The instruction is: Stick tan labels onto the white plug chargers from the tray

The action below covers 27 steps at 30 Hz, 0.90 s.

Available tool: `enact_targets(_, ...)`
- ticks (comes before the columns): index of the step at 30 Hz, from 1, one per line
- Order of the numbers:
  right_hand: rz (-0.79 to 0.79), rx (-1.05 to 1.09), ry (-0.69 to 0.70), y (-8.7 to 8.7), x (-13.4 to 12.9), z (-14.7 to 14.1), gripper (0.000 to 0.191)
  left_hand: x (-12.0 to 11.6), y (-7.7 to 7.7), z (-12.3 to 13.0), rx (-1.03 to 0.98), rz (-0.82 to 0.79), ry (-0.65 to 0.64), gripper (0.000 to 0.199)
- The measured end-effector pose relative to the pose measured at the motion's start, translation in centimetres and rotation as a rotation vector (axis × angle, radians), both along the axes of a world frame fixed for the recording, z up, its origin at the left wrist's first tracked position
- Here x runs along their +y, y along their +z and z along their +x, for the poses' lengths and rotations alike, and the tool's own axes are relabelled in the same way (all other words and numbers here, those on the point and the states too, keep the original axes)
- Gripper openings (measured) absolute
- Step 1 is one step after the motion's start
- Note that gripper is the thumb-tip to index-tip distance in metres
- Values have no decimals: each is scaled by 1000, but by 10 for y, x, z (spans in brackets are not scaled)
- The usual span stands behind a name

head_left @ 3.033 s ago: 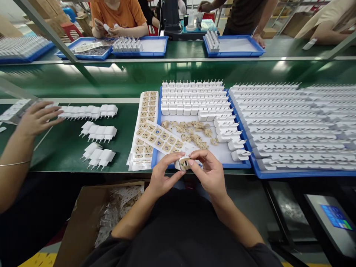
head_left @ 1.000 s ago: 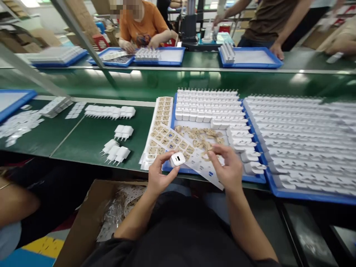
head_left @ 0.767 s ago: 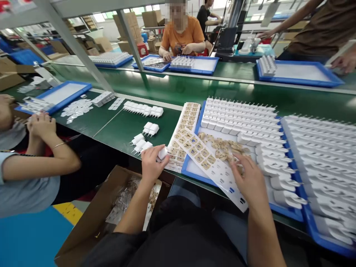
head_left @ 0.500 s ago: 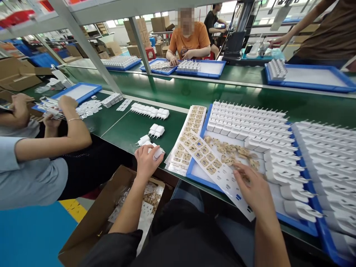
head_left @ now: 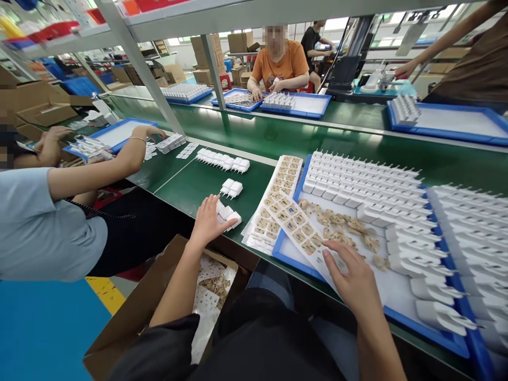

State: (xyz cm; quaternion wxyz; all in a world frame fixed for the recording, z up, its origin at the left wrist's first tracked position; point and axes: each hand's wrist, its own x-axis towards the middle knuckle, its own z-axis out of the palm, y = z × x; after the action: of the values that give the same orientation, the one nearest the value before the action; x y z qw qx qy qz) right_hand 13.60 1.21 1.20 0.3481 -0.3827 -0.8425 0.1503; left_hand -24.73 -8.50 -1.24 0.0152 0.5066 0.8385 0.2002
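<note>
My left hand (head_left: 208, 221), fingers apart, is beside a few white plug adapters (head_left: 229, 216) near the table's front edge; it partly covers them. My right hand (head_left: 351, 270) hovers with thumb and fingers spread over the lower end of a sticker sheet (head_left: 296, 219), and nothing shows between them. That sheet lies slantwise across a stack of similar sheets (head_left: 264, 222) and the near left rim of a blue tray (head_left: 293, 256). Inside the tray are crumpled tan pieces (head_left: 337, 219) and rows of white adapters (head_left: 357, 174).
Two adapters (head_left: 231, 188) and a longer row (head_left: 223, 160) stand on the green table (head_left: 178, 185). A second adapter-filled tray is at far right. An open carton (head_left: 138, 301) sits below. A co-worker's arm (head_left: 99, 172) reaches in at left; a person in orange sits opposite.
My left hand has opened and drawn back from the adapters. My right hand has shifted slightly left over the sheet. The co-worker's arm at left has reached further toward the white pieces.
</note>
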Motion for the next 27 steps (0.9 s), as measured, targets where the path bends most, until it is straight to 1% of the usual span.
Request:
enact_targets(3, 29, 19, 68, 3, -7, -10, 19, -2, 2, 6, 8, -25, 33, 98)
enact_targets(6, 29, 20, 118, 5, -14, -19, 18, 0, 4, 9, 11, -77, 26, 105)
enact_targets(8, 28, 12, 131, 5, -16, -22, 18, 0, 3, 10, 29, -105, 21, 108)
enact_targets(11, 40, 13, 123, 2, -15, -21, 18, -2, 0, 8, 69, -108, 56, 103)
enact_targets(13, 45, 21, 115, -1, -13, -20, 18, -4, -1, 2, 88, -105, 88, 101)
enact_targets(16, 48, 33, 107, -3, -10, -16, 17, -4, 0, -20, 94, -102, 142, 102)
enact_targets(20, 59, 30, 89, -4, -7, -10, 17, 1, 7, -74, 64, -126, 197, 105)
enact_targets(23, 79, 26, 57, -6, -6, -6, 19, 6, 17, -112, 42, -187, 219, 108)
enact_targets(25, 91, 19, 41, -6, -6, -3, 20, 13, 24, -120, 49, -197, 201, 109)
enact_targets(27, 101, 8, 15, -5, -5, -1, 22, 28, 29, -107, 89, -149, 140, 105)
